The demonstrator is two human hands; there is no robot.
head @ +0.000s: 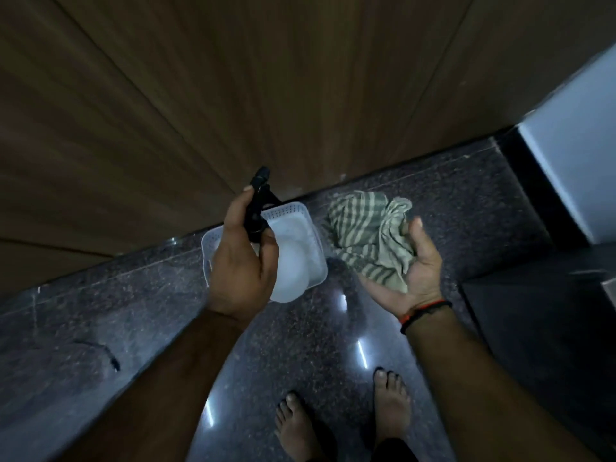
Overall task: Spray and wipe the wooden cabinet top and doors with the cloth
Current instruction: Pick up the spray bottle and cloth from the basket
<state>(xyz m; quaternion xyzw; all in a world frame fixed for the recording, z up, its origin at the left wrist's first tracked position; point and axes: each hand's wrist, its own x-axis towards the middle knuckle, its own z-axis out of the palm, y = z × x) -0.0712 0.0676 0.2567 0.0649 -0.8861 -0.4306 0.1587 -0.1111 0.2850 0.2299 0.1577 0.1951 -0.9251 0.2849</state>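
Brown wooden cabinet doors (206, 105) fill the upper part of the view, standing straight ahead of me. My left hand (241, 261) grips a spray bottle (289, 268) with a pale body and a black trigger head, its nozzle pointing up toward the doors. My right hand (418, 266), palm up, holds a crumpled green and cream striped cloth (370, 235) to the right of the bottle. A red and black thread band circles my right wrist.
A white perforated plastic basket (213, 243) sits on the dark speckled granite floor (300, 345) at the foot of the doors, partly behind the bottle. A pale wall and a black step (546, 201) stand at the right. My bare feet (390, 405) are below.
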